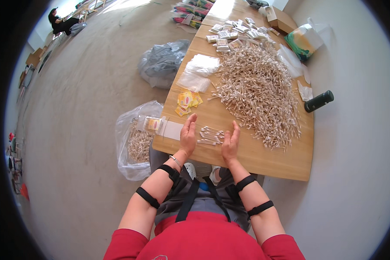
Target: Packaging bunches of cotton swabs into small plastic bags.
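- The left hand (188, 138) stands on edge, fingers extended, palm turned inward.
- The right hand (231, 143) faces it likewise, fingers extended; the 2 hands are apart.
- A small batch of cotton swabs (211, 135) lies between the 2 palms, on the wooden table (281, 167) near its front edge; whether either palm touches it, I cannot tell.
- Yellow cards (186, 100) lie beyond the left hand.
- A large swab heap (258, 91) spreads beyond the right.
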### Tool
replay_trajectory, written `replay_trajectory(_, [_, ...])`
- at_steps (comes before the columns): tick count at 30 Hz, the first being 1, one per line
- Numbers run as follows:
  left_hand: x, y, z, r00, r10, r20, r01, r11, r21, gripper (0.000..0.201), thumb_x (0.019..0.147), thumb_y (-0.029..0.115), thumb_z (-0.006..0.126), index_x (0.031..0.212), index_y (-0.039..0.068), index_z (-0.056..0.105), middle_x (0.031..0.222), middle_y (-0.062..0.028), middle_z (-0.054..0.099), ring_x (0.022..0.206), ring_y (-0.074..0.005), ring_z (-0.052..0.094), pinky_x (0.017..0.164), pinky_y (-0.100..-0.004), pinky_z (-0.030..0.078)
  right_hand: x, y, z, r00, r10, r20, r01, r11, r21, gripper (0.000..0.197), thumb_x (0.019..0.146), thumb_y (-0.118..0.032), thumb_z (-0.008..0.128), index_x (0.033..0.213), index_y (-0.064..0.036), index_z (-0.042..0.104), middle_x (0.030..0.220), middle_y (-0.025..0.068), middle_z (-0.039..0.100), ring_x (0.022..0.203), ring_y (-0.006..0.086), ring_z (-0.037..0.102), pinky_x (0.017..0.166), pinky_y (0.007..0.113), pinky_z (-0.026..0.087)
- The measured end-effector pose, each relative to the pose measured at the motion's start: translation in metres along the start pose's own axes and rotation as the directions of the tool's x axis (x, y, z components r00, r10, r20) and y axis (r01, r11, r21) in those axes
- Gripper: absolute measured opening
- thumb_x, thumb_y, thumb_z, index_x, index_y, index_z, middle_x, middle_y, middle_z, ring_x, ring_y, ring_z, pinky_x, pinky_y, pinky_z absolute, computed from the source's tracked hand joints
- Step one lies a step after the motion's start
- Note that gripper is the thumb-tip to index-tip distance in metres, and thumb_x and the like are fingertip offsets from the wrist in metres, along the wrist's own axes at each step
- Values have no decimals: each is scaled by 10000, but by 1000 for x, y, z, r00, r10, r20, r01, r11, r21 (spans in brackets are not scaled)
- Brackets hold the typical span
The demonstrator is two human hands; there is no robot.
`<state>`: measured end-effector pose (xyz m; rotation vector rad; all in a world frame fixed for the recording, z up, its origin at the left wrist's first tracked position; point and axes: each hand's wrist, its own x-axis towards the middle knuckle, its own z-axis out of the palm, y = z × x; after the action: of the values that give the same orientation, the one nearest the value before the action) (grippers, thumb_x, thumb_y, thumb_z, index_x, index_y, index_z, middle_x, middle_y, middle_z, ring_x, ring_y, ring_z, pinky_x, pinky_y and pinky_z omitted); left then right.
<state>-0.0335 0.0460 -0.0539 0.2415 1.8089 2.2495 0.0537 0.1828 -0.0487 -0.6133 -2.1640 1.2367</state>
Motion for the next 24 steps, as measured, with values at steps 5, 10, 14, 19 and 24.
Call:
replay_trajectory(5, [-6,-7,13,997,39,67,-42,998,50,411,1016,209,359,1338,-38,425,1346,-147,481,1286,-225,413,1099,-320,277,-1,-10,29,1000,24,4,-25,970,241,467,957,-170,386,1373,34,325,1390,197,387,1326,323,322,1106,373,229])
replay_trajectory(10, [-12,-5,15,990,54,129,-74,986,152,456,1020,269,358,1359,-32,401,1376,-144,450,1304,-221,388,1094,-310,265,-1,-11,37,999,-35,23,29,977,213,465,935,-176,420,1352,22,364,1372,206,399,1309,332,345,1107,406,223])
replay_trajectory(14, [-6,-8,10,997,55,49,-56,998,16,468,1021,286,355,1364,-29,396,1383,-139,444,1301,-218,388,1093,-311,268,3,-3,29,981,-126,151,154,969,-193,425,899,-132,454,1305,-8,436,1294,207,458,1235,341,409,1081,443,257])
replay_trajectory(19, [0,-10,13,998,31,61,-27,998,-52,485,1019,305,360,1361,-37,392,1389,-144,433,1312,-220,375,1101,-317,262,6,-6,27,947,-134,293,151,988,-36,402,888,-84,445,1284,-15,460,1250,192,493,1197,333,433,1060,428,287])
replay_trajectory(24, [-5,-10,11,996,35,78,-33,999,-20,505,1017,337,346,1350,-38,410,1373,-157,454,1291,-223,400,1083,-311,278,3,-11,30,996,-20,92,6,989,146,401,893,-81,435,1284,2,452,1305,192,472,1235,341,418,1072,404,290])
